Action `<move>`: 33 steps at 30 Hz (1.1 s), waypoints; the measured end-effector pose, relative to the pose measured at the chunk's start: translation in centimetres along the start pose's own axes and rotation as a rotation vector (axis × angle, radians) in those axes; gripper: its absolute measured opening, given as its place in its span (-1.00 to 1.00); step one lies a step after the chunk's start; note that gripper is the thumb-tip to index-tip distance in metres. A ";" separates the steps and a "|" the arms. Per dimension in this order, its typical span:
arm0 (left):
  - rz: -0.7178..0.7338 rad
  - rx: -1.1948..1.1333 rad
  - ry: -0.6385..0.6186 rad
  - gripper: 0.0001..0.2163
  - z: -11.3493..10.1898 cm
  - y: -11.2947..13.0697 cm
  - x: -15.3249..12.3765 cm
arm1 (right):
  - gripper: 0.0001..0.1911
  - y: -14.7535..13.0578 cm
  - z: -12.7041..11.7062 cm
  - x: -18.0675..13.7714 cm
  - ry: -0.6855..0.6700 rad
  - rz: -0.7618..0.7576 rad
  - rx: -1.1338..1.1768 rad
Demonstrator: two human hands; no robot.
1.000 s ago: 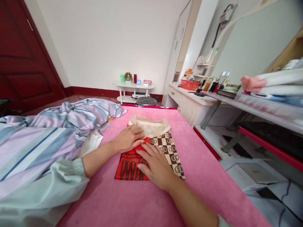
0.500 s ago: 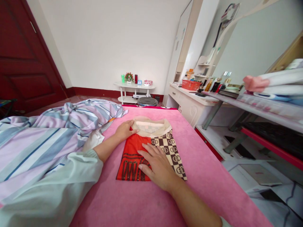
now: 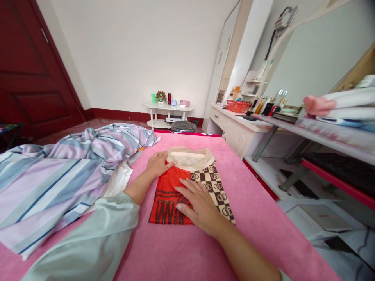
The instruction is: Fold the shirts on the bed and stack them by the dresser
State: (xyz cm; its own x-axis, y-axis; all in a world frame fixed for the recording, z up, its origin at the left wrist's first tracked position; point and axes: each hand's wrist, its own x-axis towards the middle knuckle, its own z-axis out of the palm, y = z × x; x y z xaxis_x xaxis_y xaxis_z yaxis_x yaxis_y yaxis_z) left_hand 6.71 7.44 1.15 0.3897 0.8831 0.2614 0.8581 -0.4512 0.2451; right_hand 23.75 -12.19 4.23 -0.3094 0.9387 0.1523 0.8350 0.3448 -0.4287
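My right hand (image 3: 202, 207) lies with the palm down and the fingers stretched and a little spread, on the lower middle part of a red shirt-like garment with a brown-and-cream checkered panel (image 3: 172, 181). This grip is wide and encloses nothing; it only rests on the fabric. My left hand (image 3: 158, 164) is at the upper left edge of the same garment, beside its cream, thin-looking collar (image 3: 184, 164). The thumb is apart from the fingers, so this grip also looks wide; whether the fingertips go a little under the edge, I cannot tell.

The garment is in front of me on a pink, soft-looking cover (image 3: 164, 249). It lies flat, the collar pointing away from me and the lower edge towards me. Its shape is a neat, compact block with no sleeve showing outside, so I judge that the folding of it is done, at least for the most part. What seems left is small: perhaps some smoothing near the collar and the left edge. The back side is hidden, so I cannot confirm how the layers lie there.

At my left, a lilac, grey and white striped cloth (image 3: 73, 171) lies loose and crumpled, well apart from both hands' fingers; this one is not folded.
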 end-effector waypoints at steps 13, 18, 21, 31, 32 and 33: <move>0.012 -0.025 -0.027 -0.08 -0.2 -0.1 -0.1 | -0.66 2.3 -4.1 8.8 0.345 0.034 0.083; 0.009 -0.014 -0.057 -0.06 -0.2 -0.1 0.1 | -0.57 8.1 -3.9 10.2 0.232 0.320 -0.250; -0.005 -0.001 -0.057 -0.04 0.0 -0.2 0.1 | -0.51 11.6 -2.8 9.3 0.200 0.544 -0.253; 0.023 -0.012 -0.061 -0.08 0.0 -0.3 0.2 | -0.45 13.2 -1.9 8.8 0.186 0.560 -0.271; 0.022 -0.019 -0.054 -0.06 0.1 -0.4 0.2 | -0.45 13.2 -1.9 8.7 0.193 0.553 -0.265; 0.017 -0.027 -0.043 -0.03 0.1 -0.4 0.1 | -0.45 13.2 -1.9 8.7 0.203 0.541 -0.260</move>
State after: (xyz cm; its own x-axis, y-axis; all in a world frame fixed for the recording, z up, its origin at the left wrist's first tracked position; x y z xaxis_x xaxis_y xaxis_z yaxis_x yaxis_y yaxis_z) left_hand 6.48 7.72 0.98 0.4186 0.8798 0.2252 0.8421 -0.4689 0.2663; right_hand 32.92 0.50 1.60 0.2588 0.9541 0.1508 0.9401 -0.2129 -0.2661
